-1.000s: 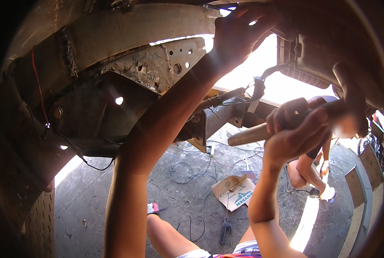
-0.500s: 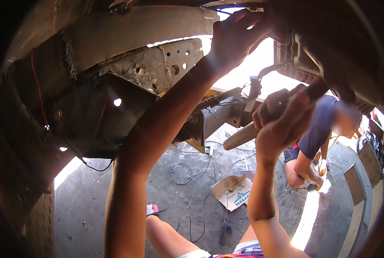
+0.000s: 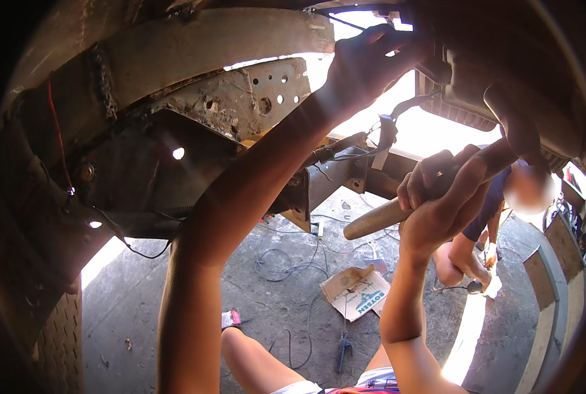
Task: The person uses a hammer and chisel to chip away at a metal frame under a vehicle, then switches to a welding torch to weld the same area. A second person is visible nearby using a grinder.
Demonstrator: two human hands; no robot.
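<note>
Overhead, my left hand (image 3: 376, 60) reaches up against the dark underside of a vehicle (image 3: 542, 65), fingers bent; what they grip is in shadow. Lower on the right, my right hand (image 3: 445, 196) is closed round a hammer (image 3: 375, 220) with a pale handle end pointing down-left and its dark head raised toward the metal housing. Between my arms, cables and a hose (image 3: 386, 128) run along the steel frame (image 3: 234, 98), which has holes and rough welds. A thin red wire (image 3: 58, 131) hangs at the left.
A co-worker (image 3: 473, 253) crouches on the right beyond my arm. On the concrete floor (image 3: 129, 302) lie cardboard (image 3: 352, 295), loose cables (image 3: 273, 262), a dark clamp-like tool (image 3: 342, 351) and a small red-and-white package (image 3: 232, 318). Curved panels (image 3: 542, 282) stand at the far right.
My right hand with the hammer swung up and left, then back right and down. My left hand has shifted slightly down and right. The co-worker has moved slightly.
</note>
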